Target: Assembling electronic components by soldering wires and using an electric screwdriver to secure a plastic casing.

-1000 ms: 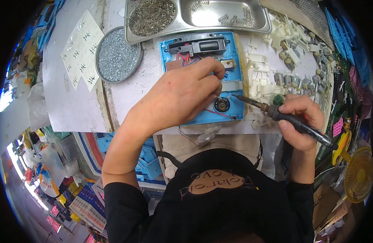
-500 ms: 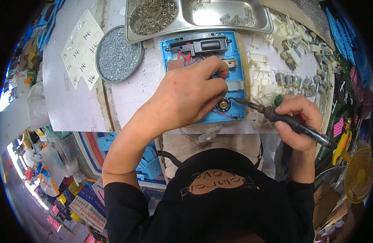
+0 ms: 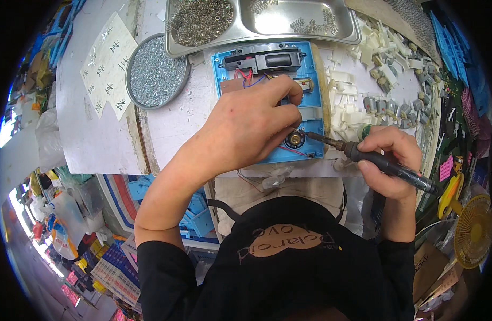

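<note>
A shallow light-blue plastic casing (image 3: 315, 65) lies on the table, with a black battery-style compartment (image 3: 270, 61), red and blue wires and a small round speaker (image 3: 295, 139) inside. My left hand (image 3: 246, 123) reaches over its left half. The fingertips are bent together just above the speaker; whatever they pinch is hidden under the hand. In my right hand (image 3: 394, 146) is a soldering iron (image 3: 382, 163), gripped by its dark handle. Its tip touches or nearly touches the spot beside the left fingertips, at the speaker's upper edge.
A round tray of small screws (image 3: 158, 72) stands left, beside handwritten paper sheets (image 3: 108, 64). Behind the casing sits a metal tray (image 3: 246, 35) with springs. White plastic parts with small grey motors (image 3: 387, 104) are heaped right. A yellow fan (image 3: 472, 230) is at far right.
The soldering iron has shifted slightly left, its tip coming closer to the left fingertips. My left hand has hardly moved.
</note>
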The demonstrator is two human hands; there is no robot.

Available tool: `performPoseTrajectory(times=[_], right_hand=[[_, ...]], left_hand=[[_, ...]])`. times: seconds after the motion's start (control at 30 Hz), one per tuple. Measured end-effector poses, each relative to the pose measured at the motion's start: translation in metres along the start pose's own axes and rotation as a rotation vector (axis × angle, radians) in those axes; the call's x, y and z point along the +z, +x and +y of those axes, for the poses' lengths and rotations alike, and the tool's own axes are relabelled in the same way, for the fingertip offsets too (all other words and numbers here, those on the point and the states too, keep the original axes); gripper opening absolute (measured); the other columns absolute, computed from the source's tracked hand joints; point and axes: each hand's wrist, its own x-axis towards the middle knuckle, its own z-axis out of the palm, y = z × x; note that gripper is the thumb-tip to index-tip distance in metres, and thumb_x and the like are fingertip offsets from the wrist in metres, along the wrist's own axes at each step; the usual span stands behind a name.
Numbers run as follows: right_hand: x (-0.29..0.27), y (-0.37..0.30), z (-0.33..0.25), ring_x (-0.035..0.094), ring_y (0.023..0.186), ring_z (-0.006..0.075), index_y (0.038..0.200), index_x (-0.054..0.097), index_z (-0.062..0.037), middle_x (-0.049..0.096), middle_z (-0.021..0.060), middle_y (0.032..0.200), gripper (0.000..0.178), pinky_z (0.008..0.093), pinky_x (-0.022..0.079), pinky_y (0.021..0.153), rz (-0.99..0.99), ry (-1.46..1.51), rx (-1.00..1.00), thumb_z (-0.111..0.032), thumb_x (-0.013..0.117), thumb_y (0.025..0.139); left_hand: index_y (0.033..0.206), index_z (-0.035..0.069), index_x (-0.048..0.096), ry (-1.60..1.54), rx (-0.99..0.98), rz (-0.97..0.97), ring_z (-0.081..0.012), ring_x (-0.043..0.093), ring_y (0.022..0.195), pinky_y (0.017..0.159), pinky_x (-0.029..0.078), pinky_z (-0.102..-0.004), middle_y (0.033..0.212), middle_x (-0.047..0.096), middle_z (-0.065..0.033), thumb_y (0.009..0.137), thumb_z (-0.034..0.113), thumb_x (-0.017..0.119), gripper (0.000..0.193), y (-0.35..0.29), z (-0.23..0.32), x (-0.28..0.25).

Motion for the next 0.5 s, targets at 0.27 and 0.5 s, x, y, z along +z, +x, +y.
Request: performPoseTrajectory(times=[0.27, 0.5], right_hand=[[0.000, 0.000, -0.002, 0.053, 0.054, 0.0098, 0.096, 0.070, -0.0009, 0.065, 0.0043, 0.074, 0.024, 0.0235, 0.037, 0.051, 0.031, -0.027, -0.074, -0.005, 0.081, 0.075], [-0.009, -0.005, -0.005, 0.053, 0.058, 0.0103, 0.098, 0.069, 0.0004, 0.065, 0.0056, 0.075, 0.027, 0.0241, 0.038, 0.055, 0.048, -0.003, -0.023, -0.006, 0.081, 0.075]], left_hand=[[0.092, 0.011, 0.067, 0.012, 0.011, 0.006, -0.0244, 0.065, 0.087, 0.072, 0.049, -0.0361, 0.110, 0.062, -0.0043, 0.080, 0.008, 0.076, 0.016, 0.000, -0.001, 0.001], [0.093, 0.011, 0.067, 0.008, 0.009, -0.004, -0.0242, 0.065, 0.086, 0.072, 0.050, -0.0357, 0.110, 0.062, -0.0056, 0.079, 0.007, 0.077, 0.017, 0.000, 0.000, 0.000]])
